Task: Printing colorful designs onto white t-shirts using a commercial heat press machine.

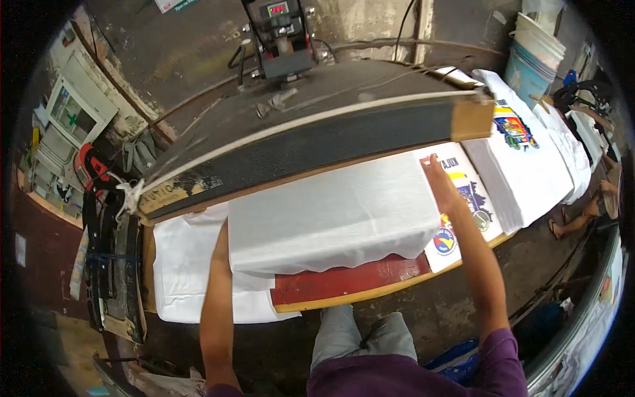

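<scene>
A thin white sheet [337,212] spreads across the red-topped, yellow-edged table [350,281], its near edge wavy. At its right edge, my right hand [442,182] is closed on the sheet beside a white print with coloured designs [473,198]. My left hand [223,231] reaches along the sheet's left edge, its fingers hidden near the underside of a long dark press head [311,155]. White cloth [188,271] lies beneath and left of that forearm. The press head slants over the far part of the sheet.
A thick stack of white printed fabric [522,159] stands at the right end of the table. Behind it are stacked buckets [532,59]. A control unit with a lit red display [278,10] rises at the back. Another person's leg [579,215] shows at far right.
</scene>
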Tool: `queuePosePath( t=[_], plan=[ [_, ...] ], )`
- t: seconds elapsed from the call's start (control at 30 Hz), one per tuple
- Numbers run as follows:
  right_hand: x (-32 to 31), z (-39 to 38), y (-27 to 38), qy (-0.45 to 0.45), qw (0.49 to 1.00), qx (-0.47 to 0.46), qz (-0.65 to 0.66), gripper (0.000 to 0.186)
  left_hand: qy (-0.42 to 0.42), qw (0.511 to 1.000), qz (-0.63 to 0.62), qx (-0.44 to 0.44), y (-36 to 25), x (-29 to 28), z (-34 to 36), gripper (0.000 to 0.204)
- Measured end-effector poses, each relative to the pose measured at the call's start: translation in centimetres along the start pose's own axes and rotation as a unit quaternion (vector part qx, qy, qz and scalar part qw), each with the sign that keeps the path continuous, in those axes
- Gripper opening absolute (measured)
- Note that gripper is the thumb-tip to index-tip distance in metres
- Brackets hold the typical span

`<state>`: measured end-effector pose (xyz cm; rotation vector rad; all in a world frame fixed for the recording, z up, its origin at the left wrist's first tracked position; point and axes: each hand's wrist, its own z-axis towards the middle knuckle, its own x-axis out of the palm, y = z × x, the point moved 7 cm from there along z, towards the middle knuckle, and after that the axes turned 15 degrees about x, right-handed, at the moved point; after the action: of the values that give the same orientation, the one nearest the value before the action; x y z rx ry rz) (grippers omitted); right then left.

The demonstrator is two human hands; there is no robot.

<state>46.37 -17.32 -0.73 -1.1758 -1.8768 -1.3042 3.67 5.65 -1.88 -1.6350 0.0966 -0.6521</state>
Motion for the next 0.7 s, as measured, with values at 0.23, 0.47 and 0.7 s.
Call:
queuePosePath(
  t=[0.23,0.47,0.7],
  plan=[
    [-0.6,-13.0,4.1,-0.195,0.936,-0.185,-0.227,0.031,-0.050,0.995,-0.058,0.064,-3.7,-1.9,-4.2,0.040],
    [-5.5,-10.0,3.3,-0.270,0.890,-0.084,-0.358,0.031,-0.059,0.997,0.020,0.048,0.2,-6.3,-2.9,0.044],
    [-3.4,-0.1,0.3,-0.179,0.966,0.067,-0.174,0.052,0.019,0.982,-0.178,-0.066,1.2,3.7,0.2,0.038]
  ],
)
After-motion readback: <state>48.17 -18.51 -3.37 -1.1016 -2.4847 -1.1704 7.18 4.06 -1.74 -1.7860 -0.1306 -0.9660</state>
